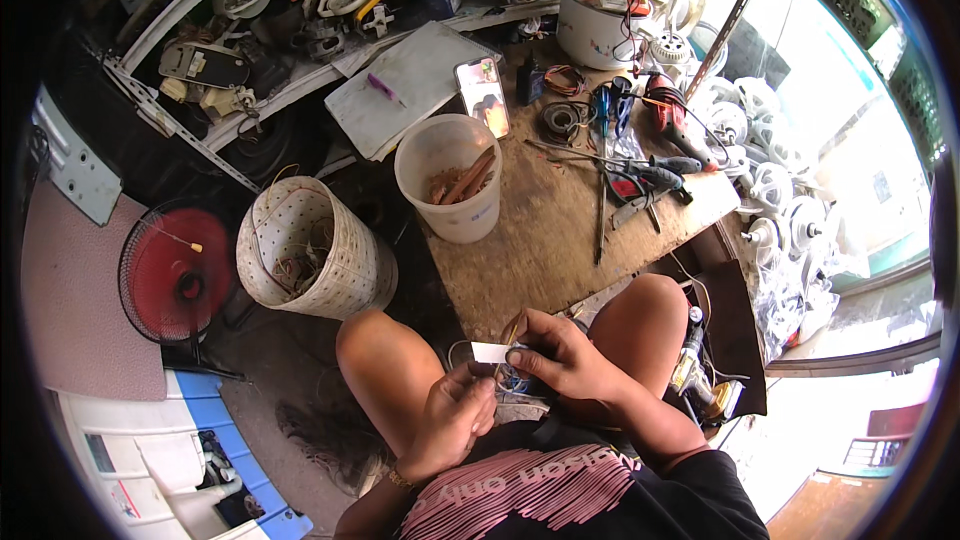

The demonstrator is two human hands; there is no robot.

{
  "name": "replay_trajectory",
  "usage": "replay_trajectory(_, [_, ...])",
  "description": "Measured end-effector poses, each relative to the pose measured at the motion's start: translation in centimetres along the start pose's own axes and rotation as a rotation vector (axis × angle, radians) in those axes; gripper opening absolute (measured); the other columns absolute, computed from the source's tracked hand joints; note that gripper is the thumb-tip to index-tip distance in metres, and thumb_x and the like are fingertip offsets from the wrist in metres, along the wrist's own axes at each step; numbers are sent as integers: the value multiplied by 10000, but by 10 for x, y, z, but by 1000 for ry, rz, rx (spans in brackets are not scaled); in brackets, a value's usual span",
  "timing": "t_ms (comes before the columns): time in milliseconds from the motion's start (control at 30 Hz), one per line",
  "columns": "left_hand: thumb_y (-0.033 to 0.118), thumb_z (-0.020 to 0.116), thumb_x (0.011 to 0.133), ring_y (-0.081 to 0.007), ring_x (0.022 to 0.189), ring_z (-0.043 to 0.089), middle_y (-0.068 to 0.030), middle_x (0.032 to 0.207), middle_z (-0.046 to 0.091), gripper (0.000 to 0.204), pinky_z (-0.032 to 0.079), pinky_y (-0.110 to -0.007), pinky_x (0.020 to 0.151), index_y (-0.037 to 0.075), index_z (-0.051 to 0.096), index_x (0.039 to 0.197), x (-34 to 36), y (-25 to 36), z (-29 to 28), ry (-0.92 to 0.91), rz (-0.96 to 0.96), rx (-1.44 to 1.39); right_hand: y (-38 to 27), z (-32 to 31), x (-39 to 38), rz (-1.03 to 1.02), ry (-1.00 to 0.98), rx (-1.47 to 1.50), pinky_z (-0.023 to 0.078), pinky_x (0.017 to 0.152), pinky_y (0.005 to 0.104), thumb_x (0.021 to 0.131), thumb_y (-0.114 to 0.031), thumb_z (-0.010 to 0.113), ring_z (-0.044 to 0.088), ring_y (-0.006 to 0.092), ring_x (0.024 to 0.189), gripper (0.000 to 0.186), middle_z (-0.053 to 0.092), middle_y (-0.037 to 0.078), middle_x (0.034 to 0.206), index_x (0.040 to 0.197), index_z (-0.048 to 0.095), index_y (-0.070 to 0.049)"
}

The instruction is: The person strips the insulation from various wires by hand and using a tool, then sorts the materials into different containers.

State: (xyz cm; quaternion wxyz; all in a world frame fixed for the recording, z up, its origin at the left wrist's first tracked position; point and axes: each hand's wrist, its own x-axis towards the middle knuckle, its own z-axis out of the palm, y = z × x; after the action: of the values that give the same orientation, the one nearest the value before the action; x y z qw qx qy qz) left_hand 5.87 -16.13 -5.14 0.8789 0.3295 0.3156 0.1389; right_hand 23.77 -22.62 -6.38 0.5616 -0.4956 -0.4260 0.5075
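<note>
1. Two hands: one left hand (458, 418), one right hand (566, 355).
2. One small white piece (488, 353).
3. One counter (530, 250).
4. One phone (483, 98).
5. One purple pen (381, 87).
6. One translucent plastic tub (466, 221).
7. One white bucket with holes (350, 275).
8. One red fan (165, 265).
9. One white pot (590, 38).
10. One red power tool (668, 112).
11. Several copper-coloured strips (468, 178), overlapping, exact number unclear.
12. Many white plastic parts (772, 185), too crowded to count.

A small, flat white rectangular piece (488, 353) (its underside hidden) sits nearly level just beyond the left hand (462, 410), its right end pinched under the thumb of the right hand (562, 356).
</note>
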Motion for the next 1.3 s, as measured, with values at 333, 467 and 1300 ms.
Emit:
replay_trajectory(333, [127,515,958,-38,443,303,43,549,364,108,249,-194,414,27,523,995,-3,-2,-4,-38,-4,26,-3,-2,1,-25,-2,61,428,619,243,921,-13,544,497,79,692,63,552,29,777,965,524,27])
replay_trajectory(467, [117,503,960,-38,444,304,42,551,361,101,253,-194,416,25,519,997,-5,-2,-4,-27,-5,43,-1,-2,1,-15,10,71,427,615,243,923,-20,546,496,78,689,57,543,24,760,946,525,28])
replay_trajectory(1300, [73,559,904,-95,857,532,-49,935,569,127,430,-208,712,-6,580,1002,23,8,-15,-28,541,659,-14,-21,16,-35,152,-319,455,630,273,801,-58,704,538,98,665,144,613,67,726,890,630,28])
